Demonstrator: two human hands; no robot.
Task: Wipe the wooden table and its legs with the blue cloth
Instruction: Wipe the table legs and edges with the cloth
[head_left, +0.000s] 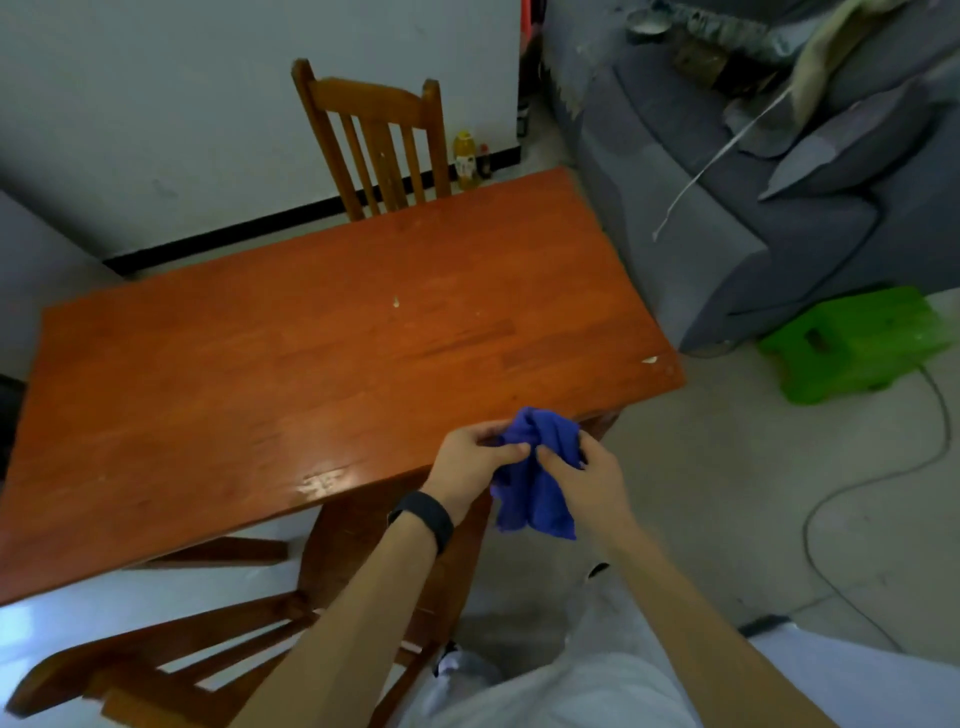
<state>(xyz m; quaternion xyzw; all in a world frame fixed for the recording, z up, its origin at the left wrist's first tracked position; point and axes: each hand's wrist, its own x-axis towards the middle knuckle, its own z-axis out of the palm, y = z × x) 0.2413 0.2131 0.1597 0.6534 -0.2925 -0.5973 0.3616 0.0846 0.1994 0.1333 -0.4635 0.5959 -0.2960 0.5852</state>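
Hands meet over the near edge of the wooden table (322, 364), close to its right corner. Left hand (470, 462) and right hand (584, 480), forearms reaching forward, each pinch the bunched blue cloth (537, 470) between thumb and curled fingers; its lower part hangs below the table edge.
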